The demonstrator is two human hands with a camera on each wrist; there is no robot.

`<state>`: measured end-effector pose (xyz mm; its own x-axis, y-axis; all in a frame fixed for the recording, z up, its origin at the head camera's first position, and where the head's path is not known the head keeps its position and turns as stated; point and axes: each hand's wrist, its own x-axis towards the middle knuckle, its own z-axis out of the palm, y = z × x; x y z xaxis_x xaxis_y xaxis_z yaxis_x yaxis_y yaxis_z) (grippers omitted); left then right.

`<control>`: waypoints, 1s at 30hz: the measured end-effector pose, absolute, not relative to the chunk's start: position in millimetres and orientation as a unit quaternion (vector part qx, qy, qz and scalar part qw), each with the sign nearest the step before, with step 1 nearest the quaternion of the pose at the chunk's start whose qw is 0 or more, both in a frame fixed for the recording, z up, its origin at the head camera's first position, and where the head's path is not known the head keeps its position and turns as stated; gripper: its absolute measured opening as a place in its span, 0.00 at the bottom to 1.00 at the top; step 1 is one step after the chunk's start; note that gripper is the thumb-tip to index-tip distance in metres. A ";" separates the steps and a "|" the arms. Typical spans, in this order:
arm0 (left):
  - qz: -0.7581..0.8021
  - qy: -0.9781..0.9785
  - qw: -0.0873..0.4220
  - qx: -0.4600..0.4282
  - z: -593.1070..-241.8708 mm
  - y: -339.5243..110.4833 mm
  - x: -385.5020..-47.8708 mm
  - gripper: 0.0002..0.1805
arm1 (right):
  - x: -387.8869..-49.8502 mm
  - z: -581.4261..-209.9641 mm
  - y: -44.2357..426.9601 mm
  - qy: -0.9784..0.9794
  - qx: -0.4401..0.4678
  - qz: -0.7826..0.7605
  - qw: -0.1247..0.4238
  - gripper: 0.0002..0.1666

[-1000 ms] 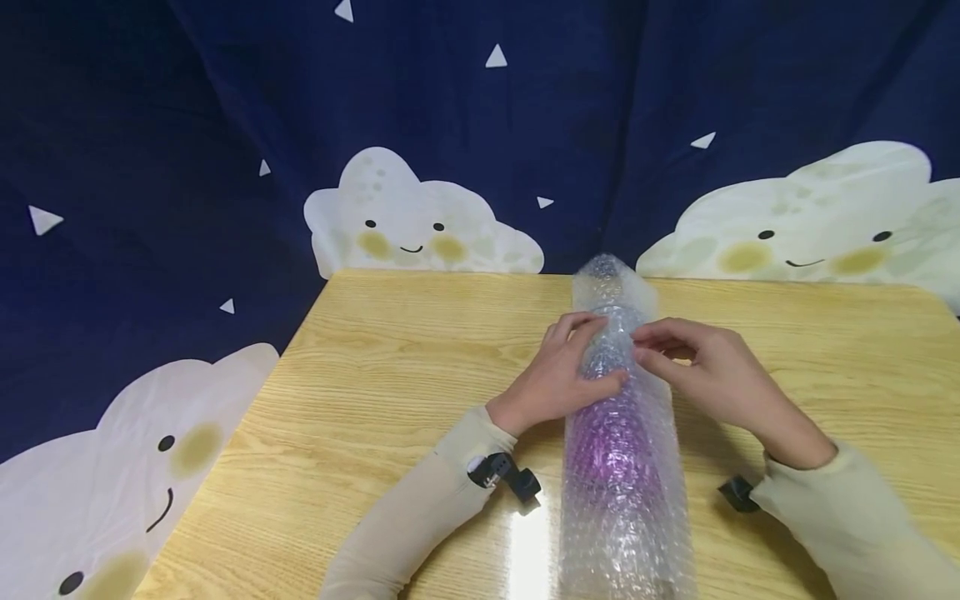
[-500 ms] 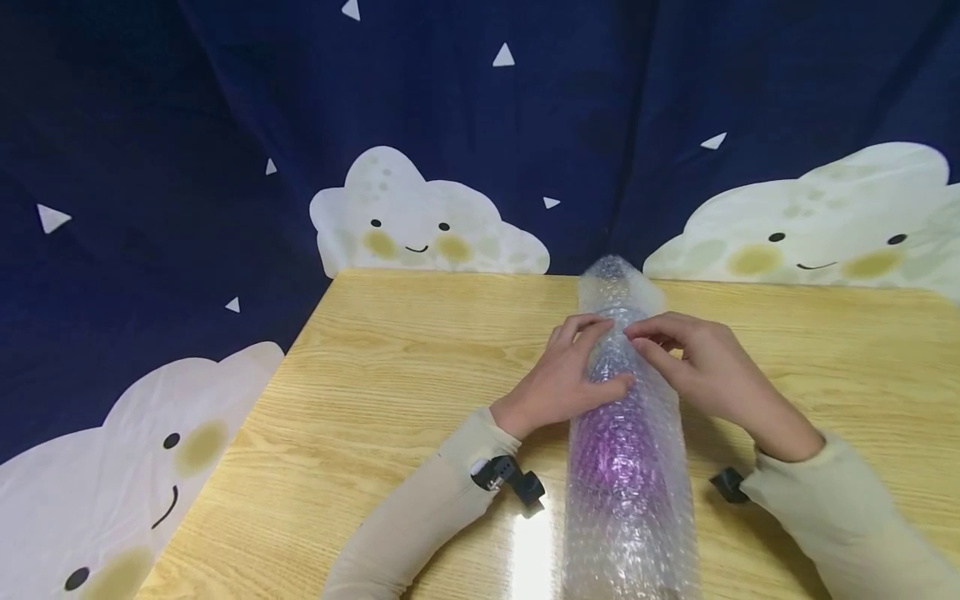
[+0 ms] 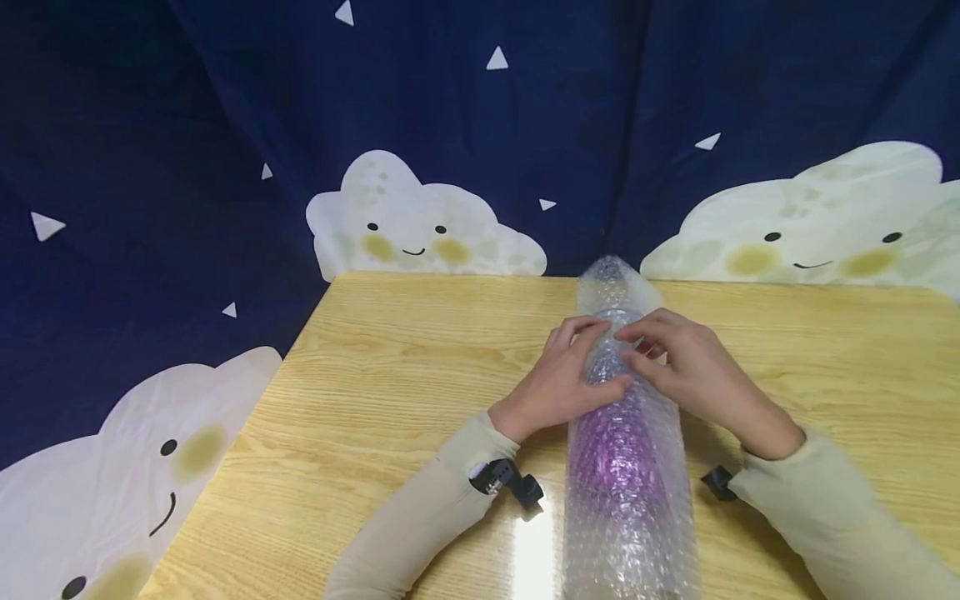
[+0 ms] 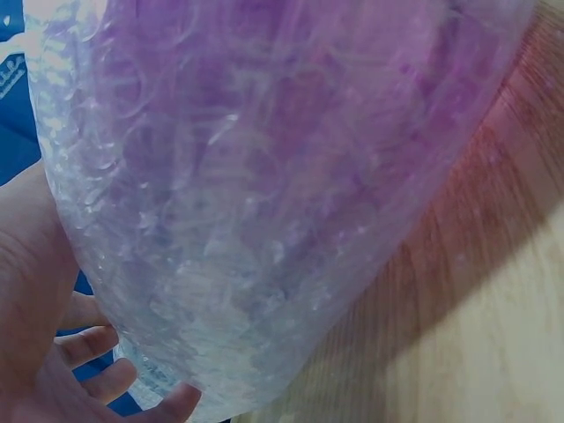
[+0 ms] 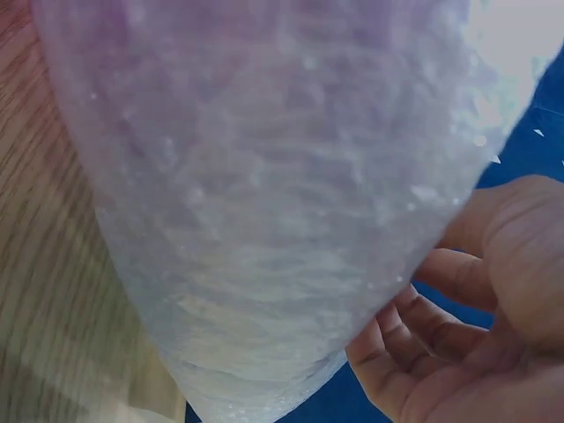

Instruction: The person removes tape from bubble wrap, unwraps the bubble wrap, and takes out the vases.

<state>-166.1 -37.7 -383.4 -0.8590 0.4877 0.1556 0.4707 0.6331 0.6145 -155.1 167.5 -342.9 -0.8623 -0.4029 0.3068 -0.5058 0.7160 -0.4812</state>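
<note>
A long bundle of bubble wrap [image 3: 626, 500] lies lengthwise on the table, with something purple showing blurrily through it; what is inside cannot be made out. It narrows toward its far end. My left hand [image 3: 558, 379] rests on the left side of the narrow part, thumb and fingers spread over the wrap. From the right, my right hand [image 3: 693, 371] touches the top of the wrap with bent fingertips, its thumb apart from the index finger. In the left wrist view the left fingers [image 4: 106, 379] lie against the wrap; in the right wrist view the right fingers [image 5: 414, 330] are at its edge.
The wooden table [image 3: 390, 358] extends to both sides of the bundle. Behind it hangs a dark blue curtain [image 3: 450, 100] with printed clouds and small white triangles. Small black cameras [image 3: 510, 482] sit on the cuffs of the beige sleeves [image 3: 427, 517].
My right hand has moved left over the top of the bundle, and its thumb and index finger have parted slightly. The left hand and the bundle stay in place.
</note>
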 end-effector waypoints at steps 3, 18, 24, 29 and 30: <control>0.339 0.903 0.013 0.266 -383.2 -38.0 -166.0 0.43 | -155.4 -343.7 167.2 -0.924 0.242 0.285 0.084 0.16; 0.349 0.899 0.014 0.263 -385.7 -39.3 -166.2 0.44 | -155.1 -345.8 163.6 -0.932 0.228 0.270 0.082 0.17; 0.347 0.898 0.012 0.270 -386.1 -37.8 -166.4 0.44 | -154.1 -346.4 164.8 -0.933 0.225 0.268 0.079 0.18; 0.348 0.897 0.013 0.271 -384.5 -37.7 -165.2 0.44 | -154.7 -346.2 164.5 -0.935 0.216 0.272 0.073 0.18; 0.349 0.897 0.013 0.271 -384.1 -37.8 -165.0 0.44 | -155.0 -346.3 164.3 -0.935 0.214 0.274 0.075 0.17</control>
